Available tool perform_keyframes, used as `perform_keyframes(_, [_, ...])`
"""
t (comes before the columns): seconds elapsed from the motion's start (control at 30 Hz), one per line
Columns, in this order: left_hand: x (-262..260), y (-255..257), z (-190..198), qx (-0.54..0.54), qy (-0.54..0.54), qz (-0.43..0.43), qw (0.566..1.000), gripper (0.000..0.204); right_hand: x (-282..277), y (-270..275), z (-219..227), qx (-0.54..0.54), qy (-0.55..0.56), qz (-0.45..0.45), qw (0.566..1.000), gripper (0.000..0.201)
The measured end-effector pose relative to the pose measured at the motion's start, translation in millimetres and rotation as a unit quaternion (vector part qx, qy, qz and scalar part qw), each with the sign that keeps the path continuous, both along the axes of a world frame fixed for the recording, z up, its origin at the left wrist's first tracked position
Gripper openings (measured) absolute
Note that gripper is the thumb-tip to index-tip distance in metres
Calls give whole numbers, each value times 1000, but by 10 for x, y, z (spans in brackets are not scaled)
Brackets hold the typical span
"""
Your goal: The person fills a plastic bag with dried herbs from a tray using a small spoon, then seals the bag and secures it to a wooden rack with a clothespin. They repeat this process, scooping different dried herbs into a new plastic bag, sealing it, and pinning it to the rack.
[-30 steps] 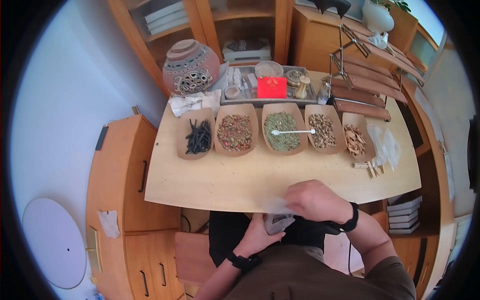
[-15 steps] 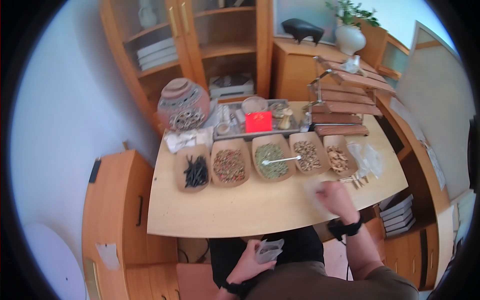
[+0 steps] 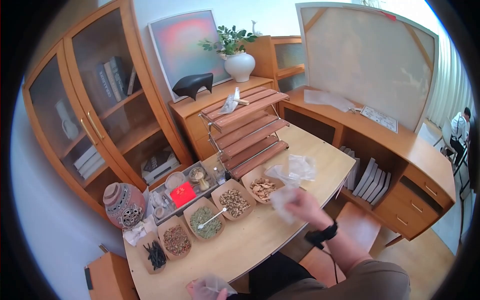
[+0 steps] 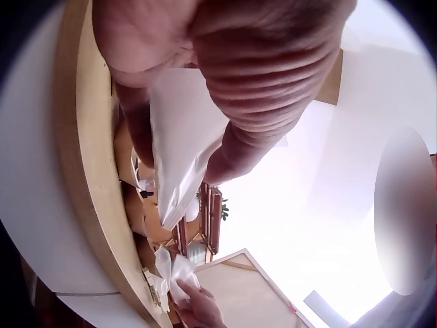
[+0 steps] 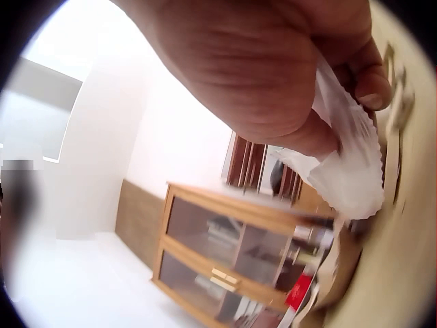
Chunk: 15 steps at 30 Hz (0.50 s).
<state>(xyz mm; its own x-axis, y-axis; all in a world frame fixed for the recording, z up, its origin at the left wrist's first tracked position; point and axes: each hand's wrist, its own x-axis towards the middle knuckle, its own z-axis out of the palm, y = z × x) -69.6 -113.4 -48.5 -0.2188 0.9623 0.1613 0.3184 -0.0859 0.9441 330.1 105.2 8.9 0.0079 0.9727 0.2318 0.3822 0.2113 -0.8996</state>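
Note:
Low at the table's front edge, my left hand (image 3: 220,294) holds a translucent pouch (image 3: 207,287). The left wrist view shows the fingers and thumb on either side of this whitish pouch (image 4: 183,137). My right hand (image 3: 306,208) is over the right part of the table and pinches a crumpled translucent bag (image 3: 284,204); its zigzag edge shows in the right wrist view. Just beyond that hand lie clear plastic bags (image 3: 301,167) and a paper tray of pale brown dried slices (image 3: 263,189). Wooden clips (image 4: 156,290) lie near the bags in the left wrist view.
More paper trays hold brown pieces (image 3: 234,203), green herbs (image 3: 206,221) with a white spoon (image 3: 212,218) across them, a reddish mix (image 3: 177,240) and dark strips (image 3: 155,255). Behind stand a grey tray (image 3: 159,218), a patterned jar (image 3: 123,206) and a wooden slatted rack (image 3: 248,131).
The right hand has moved away from the left hand's pouch, out to the right beside the plastic bags, with a translucent bag in its fingers. The left hand keeps its pouch. The head view has turned right.

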Motion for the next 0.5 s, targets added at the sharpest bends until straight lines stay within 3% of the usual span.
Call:
perform_keyframes(0.07, [51,235,9,8,2,12,1000,69,541,60,111,-71,-20,-91,993,52])
perform_keyframes(0.13, [159,403,104,15,0,30,999,70,897,118,190,-76,44,-140,986,55])
perform_keyframes(0.2, [286,511,213,-10,-71,47,996,70,1208,229,159,-66,48,-150,985,56])
perform_keyframes(0.27, [383,614,255,-3,-59,67,996,68,1389,368,250,-76,66,-147,984,66])
perform_keyframes(0.37, [299,867,133,-6,-16,77,997,67,1565,712,17,-4,99,-154,983,75])
perform_keyframes(0.4, [255,840,20,-20,15,75,997,69,1673,786,-108,3,17,-209,978,79])
perform_keyframes(0.43, [409,838,82,9,-59,120,991,70,1781,877,-280,11,-65,-249,966,82])
perform_keyframes(0.47, [578,917,207,44,-125,174,976,71,1827,895,-359,12,-41,-263,964,81])
perform_keyframes(0.5, [605,933,191,44,-79,185,978,72,1870,865,-386,10,-17,-268,963,80])
